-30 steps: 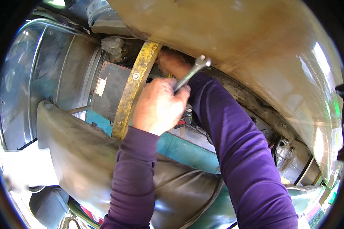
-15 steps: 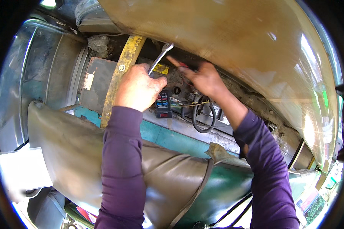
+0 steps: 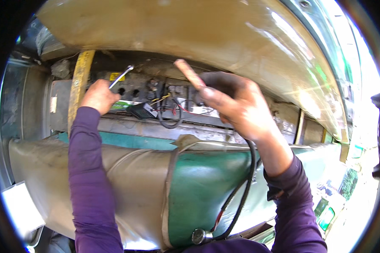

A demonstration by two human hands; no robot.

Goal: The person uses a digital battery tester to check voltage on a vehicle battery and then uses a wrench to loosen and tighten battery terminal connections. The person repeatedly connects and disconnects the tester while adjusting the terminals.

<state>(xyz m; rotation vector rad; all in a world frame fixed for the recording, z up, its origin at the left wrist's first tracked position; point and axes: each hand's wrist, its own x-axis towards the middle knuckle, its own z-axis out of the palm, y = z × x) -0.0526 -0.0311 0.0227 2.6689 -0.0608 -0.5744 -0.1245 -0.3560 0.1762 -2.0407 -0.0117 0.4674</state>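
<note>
In my left hand (image 3: 98,96) is a steel wrench (image 3: 120,76), held beside the rusty yellow bracket (image 3: 80,71). My right hand (image 3: 236,105) is raised nearer the camera, closed on a short brown stick-like piece (image 3: 185,69); the piece's far end points up-left. Between and behind my hands lies a grimy recess with a dark battery-like top (image 3: 136,82), a small black device (image 3: 141,111), a looped black cable (image 3: 171,125) and thin red and yellow wires (image 3: 176,110).
A tan panel (image 3: 181,25) overhangs the recess. Along the front runs padded covering, tan (image 3: 135,181) and green (image 3: 202,173). Black hoses (image 3: 244,196) hang over it to a round gauge (image 3: 202,236). A white sheet (image 3: 21,202) sits at lower left.
My right hand has come out of the recess toward me with the brown piece. My left hand with the wrench has shifted left in view, and the camera's view has swung, showing more green covering.
</note>
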